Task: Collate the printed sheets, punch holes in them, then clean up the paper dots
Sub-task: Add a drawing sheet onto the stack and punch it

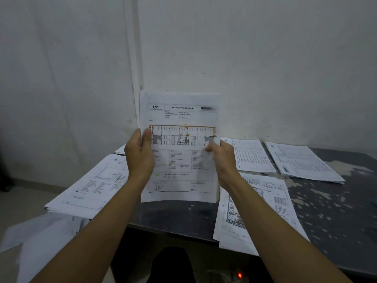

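I hold a stack of printed sheets (pixel 180 111) upright in front of me, its lower edge just above the dark table (pixel 336 211). The top sheet shows a form with a coloured floor plan. My left hand (pixel 138 154) grips the stack's left edge, thumb on the front. On the right edge, my right hand (pixel 221 160) pinches the stack, slightly blurred. No hole punch or paper dots are visible.
Other paper piles lie on the table: one at the left (pixel 87 186) overhanging the edge, one at the front right (pixel 263 203), two at the back right (pixel 253 156) (pixel 302 162). Loose sheets (pixel 40 237) hang lower left. A white wall stands behind. A red light (pixel 240 275) glows below.
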Demonstrator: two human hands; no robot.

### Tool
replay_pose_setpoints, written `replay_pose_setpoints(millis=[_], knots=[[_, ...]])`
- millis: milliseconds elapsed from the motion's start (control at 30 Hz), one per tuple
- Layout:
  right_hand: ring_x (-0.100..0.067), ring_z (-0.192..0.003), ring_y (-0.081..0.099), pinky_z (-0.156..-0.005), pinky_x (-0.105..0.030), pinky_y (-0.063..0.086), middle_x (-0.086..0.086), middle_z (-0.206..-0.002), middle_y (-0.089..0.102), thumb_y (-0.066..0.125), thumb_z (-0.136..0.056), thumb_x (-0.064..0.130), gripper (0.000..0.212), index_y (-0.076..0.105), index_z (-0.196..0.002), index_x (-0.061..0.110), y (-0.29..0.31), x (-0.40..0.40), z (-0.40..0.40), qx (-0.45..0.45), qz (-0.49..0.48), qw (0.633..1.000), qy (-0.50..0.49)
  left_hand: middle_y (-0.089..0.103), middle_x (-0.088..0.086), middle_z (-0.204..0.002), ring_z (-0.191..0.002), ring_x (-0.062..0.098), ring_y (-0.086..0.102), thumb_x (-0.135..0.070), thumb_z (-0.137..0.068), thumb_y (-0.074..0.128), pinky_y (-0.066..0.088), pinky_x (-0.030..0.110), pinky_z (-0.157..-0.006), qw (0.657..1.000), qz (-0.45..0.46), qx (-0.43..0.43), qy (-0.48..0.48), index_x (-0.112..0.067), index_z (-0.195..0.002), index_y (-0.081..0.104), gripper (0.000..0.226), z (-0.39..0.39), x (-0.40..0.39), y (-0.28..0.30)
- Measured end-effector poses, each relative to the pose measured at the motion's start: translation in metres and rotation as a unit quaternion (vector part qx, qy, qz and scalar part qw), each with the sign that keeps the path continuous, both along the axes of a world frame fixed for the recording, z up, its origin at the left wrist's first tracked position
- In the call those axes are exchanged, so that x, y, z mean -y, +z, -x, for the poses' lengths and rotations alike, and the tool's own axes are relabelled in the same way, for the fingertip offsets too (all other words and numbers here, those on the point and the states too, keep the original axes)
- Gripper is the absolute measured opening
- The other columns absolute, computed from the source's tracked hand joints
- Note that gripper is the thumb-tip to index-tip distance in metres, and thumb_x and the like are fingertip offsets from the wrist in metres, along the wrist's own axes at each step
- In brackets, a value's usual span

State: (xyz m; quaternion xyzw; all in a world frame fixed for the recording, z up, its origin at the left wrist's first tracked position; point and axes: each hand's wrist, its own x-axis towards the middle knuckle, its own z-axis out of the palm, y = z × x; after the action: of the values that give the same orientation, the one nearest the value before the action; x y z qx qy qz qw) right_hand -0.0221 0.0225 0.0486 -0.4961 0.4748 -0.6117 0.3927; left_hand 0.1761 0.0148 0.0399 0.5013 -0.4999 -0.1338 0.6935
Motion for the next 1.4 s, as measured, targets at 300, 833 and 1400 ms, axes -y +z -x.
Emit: replay_pose_setpoints(millis=[300, 833, 1400], knots=[[-0.02, -0.083, 0.073, -0.068, -0.032, 0.059, 0.001, -0.091, 0.077, 0.062, -0.089, 0.011, 0.016, 0.076, -0.091, 0.019, 0.023, -0.001, 0.024, 0.035, 0.011, 0.998, 0.048, 0.074, 0.001, -0.092, -0.084, 0.02, 0.07, -0.042, -0.104, 0.044, 0.059, 0.036, -0.07, 0.997, -0.028, 0.051, -0.055, -0.007, -0.097, 0.063, 0.041, -0.001, -0.003, 0.032], [-0.017, -0.09, 0.073, -0.082, -0.038, 0.059, 0.004, -0.098, 0.077, 0.052, -0.099, 0.041, 0.029, 0.076, -0.1, 0.025, 0.037, -0.012, 0.069, -0.003, 0.03, 0.999, 0.017, 0.066, 0.016, -0.088, -0.075, 0.016, 0.057, -0.045, -0.104, 0.042, 0.048, 0.036, -0.067, 0.996, -0.017, 0.011, -0.091, -0.004, -0.088, 0.054, 0.046, 0.044, 0.004, 0.038], [-0.029, -0.09, 0.071, -0.082, -0.045, 0.055, -0.008, -0.098, 0.076, 0.067, -0.076, 0.065, 0.057, 0.075, -0.097, 0.013, -0.005, -0.041, 0.154, 0.184, -0.015, 0.981, -0.062, 0.038, -0.005, -0.064, -0.061, 0.01, 0.034, -0.044, -0.104, 0.042, 0.032, 0.03, -0.055, 0.993, 0.075, -0.011, -0.089, -0.025, -0.068, 0.033, 0.042, 0.138, 0.009, 0.061]])
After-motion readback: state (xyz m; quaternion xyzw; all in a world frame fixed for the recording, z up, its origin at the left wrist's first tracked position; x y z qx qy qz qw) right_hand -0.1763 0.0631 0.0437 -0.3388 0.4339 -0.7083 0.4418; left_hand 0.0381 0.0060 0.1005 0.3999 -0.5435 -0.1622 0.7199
